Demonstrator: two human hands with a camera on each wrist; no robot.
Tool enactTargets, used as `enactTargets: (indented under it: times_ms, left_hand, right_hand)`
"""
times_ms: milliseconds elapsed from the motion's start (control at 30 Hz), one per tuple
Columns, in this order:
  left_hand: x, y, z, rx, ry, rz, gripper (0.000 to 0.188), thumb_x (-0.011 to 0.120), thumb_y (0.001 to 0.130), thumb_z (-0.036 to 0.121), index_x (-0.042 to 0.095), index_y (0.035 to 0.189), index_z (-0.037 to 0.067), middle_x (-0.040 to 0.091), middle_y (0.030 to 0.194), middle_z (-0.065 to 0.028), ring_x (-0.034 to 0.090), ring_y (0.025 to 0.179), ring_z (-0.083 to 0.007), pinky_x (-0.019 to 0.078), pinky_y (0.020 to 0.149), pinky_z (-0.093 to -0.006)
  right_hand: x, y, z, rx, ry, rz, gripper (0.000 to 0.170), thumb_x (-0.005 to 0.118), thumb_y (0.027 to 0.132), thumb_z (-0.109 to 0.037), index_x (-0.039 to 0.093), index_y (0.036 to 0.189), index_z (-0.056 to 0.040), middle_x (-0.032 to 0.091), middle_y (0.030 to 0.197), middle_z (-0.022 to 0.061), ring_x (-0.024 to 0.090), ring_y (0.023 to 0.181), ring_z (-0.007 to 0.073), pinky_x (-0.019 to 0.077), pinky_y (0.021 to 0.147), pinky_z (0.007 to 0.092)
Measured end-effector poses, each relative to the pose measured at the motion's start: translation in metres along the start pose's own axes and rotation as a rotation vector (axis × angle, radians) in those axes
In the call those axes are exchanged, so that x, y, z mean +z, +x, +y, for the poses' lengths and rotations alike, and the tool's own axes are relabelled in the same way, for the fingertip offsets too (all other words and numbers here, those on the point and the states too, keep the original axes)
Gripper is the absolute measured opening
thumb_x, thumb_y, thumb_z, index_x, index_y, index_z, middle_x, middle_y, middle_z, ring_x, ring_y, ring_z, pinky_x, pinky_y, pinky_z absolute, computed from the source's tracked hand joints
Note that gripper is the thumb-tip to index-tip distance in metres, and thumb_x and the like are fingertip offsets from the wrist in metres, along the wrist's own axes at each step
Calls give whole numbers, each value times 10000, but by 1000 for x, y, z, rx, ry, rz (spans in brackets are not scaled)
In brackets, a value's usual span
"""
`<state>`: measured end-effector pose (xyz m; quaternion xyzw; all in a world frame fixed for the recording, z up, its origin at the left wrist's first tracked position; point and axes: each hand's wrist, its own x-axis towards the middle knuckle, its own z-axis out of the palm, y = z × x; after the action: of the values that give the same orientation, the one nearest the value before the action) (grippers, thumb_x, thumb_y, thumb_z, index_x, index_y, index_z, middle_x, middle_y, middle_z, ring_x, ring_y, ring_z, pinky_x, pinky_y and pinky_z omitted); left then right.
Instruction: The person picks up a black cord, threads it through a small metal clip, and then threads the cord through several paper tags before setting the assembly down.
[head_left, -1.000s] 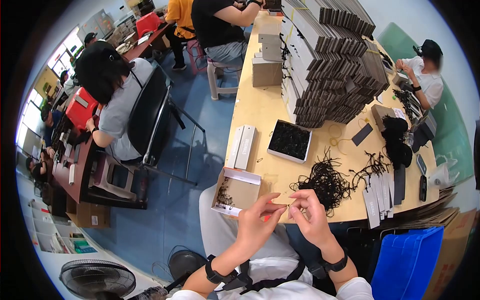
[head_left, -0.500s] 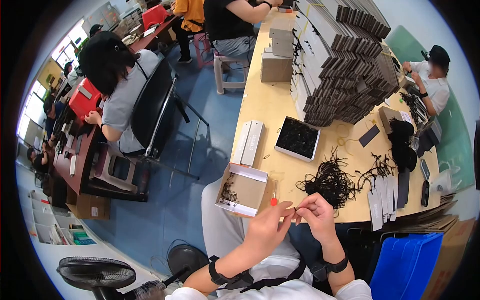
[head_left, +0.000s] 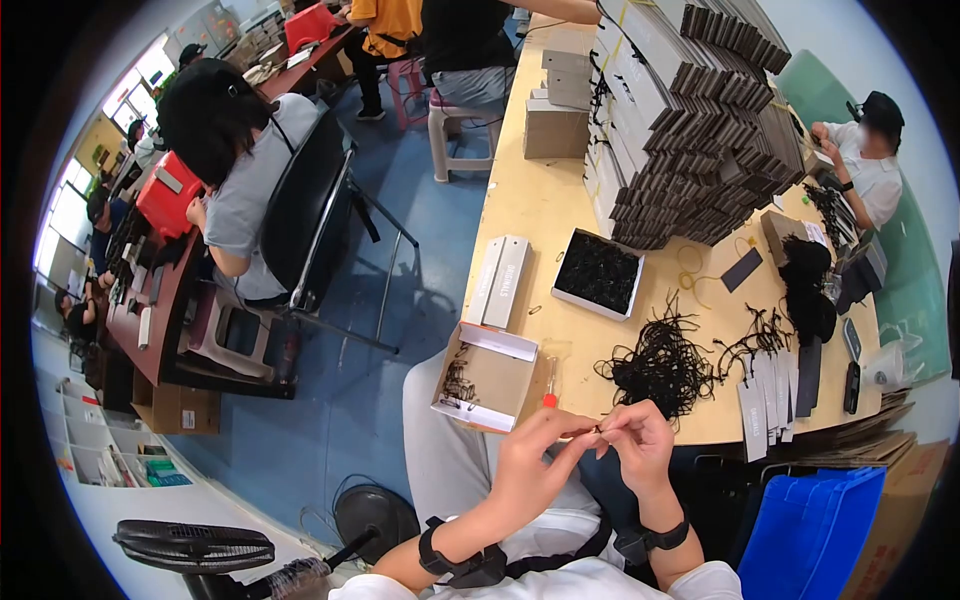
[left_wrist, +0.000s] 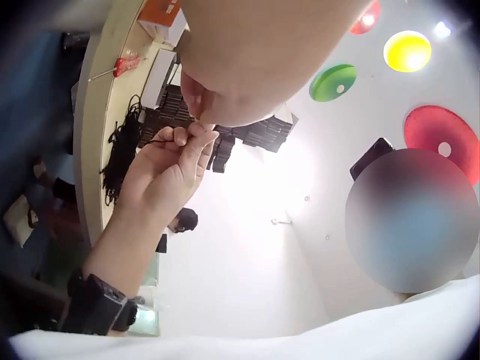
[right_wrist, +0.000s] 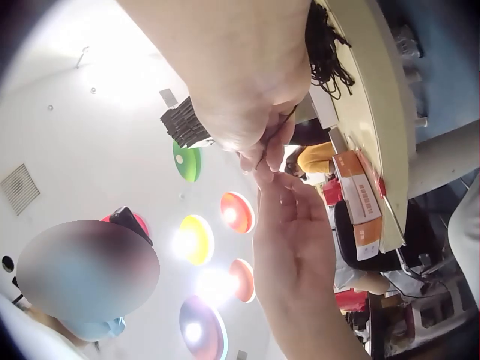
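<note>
A thin black cord, nearly straight where exposed and partly hidden by the fingertips pinching it, is just nearside of the tangled heap of black strings.

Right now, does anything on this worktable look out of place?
A loose wire clip lies on the tabletop outside the open box, apart from the similar-looking clips inside it, so it looks stray. Otherwise, I see no clear damage.

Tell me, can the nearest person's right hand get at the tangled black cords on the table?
Probably yes: the tangled black cords lie just beyond the right hand, with nothing visible between. It pinches a thin black cord, though, so it may need to let go first.
</note>
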<state>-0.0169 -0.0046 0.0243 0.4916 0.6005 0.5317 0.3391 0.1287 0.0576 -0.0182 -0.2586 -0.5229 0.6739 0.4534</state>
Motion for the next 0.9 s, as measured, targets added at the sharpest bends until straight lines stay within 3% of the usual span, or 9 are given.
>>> enactTargets:
  times_ms: [100, 267, 300, 400, 533, 600, 700, 767, 900]
  left_hand:
    - [5, -5, -6, -77, -164, 32, 94, 685, 811, 33, 661, 893, -9, 619, 864, -83, 580, 766, -136, 452, 672, -247]
    - [11, 6, -7, 15, -54, 110, 56, 641, 822, 0, 620, 874, -7, 599, 849, -87, 579, 755, -161, 464, 666, -269]
    - [10, 12, -11, 76, 5, 151, 54, 626, 820, -18, 601, 865, -5, 606, 853, -99, 595, 755, -194, 483, 660, -292]
    - [-23, 38, -20, 181, 129, 361, 50, 591, 849, -32, 549, 848, -5, 570, 830, -44, 533, 750, -111, 433, 684, -227]
    - [-66, 63, -26, 156, 62, 596, 71, 593, 911, 51, 550, 887, 1, 546, 840, 3, 475, 738, -51, 396, 678, -180]
    - [-79, 68, -29, 116, 41, 693, 65, 584, 904, 46, 566, 878, -10, 549, 853, -24, 522, 769, -87, 432, 695, -220]
    - [-88, 68, -27, 64, -10, 743, 71, 564, 923, 58, 560, 900, -9, 539, 855, -16, 511, 764, -74, 424, 692, -212]
    - [-86, 66, -27, 65, -3, 736, 71, 560, 927, 61, 558, 903, -6, 534, 856, -12, 506, 759, -69, 421, 688, -211]
    - [-64, 47, -31, 154, 62, 515, 46, 545, 909, 27, 539, 868, 7, 531, 819, -5, 482, 750, -75, 385, 668, -207]
  right_hand:
    - [0, -2, 5, 9, 14, -14, 100, 596, 872, 44, 512, 917, 13, 611, 831, 114, 619, 694, 154, 518, 590, 255]
    - [-7, 1, 4, 96, 60, 28, 137, 643, 833, 40, 546, 924, 5, 617, 856, 113, 607, 740, 161, 506, 648, 263]
    - [-20, 6, 7, 31, -189, -5, 159, 670, 795, 38, 578, 918, -4, 623, 857, 106, 603, 760, 178, 498, 674, 281]
    - [-52, 30, -27, -159, -788, -79, 134, 711, 718, -19, 665, 841, -50, 649, 793, 56, 561, 773, 219, 439, 750, 323]
    - [-86, 36, -46, -232, -1023, -113, 103, 697, 732, -25, 669, 826, -54, 651, 772, 48, 550, 750, 211, 413, 788, 324]
    - [-89, 38, -51, -244, -1076, -104, 107, 698, 734, -27, 666, 832, -52, 652, 771, 45, 552, 752, 208, 408, 805, 329]
    - [-89, 38, -56, -216, -983, -123, 74, 664, 785, 0, 661, 854, -25, 649, 763, 64, 591, 720, 195, 449, 768, 312]
    - [-88, 35, -54, 0, -240, -94, 59, 604, 844, 30, 650, 880, 19, 661, 799, 108, 645, 724, 195, 508, 734, 288]
    - [-67, 41, -54, -30, -74, -215, 104, 539, 870, 70, 636, 907, 52, 665, 862, 168, 676, 748, 211, 543, 710, 272]
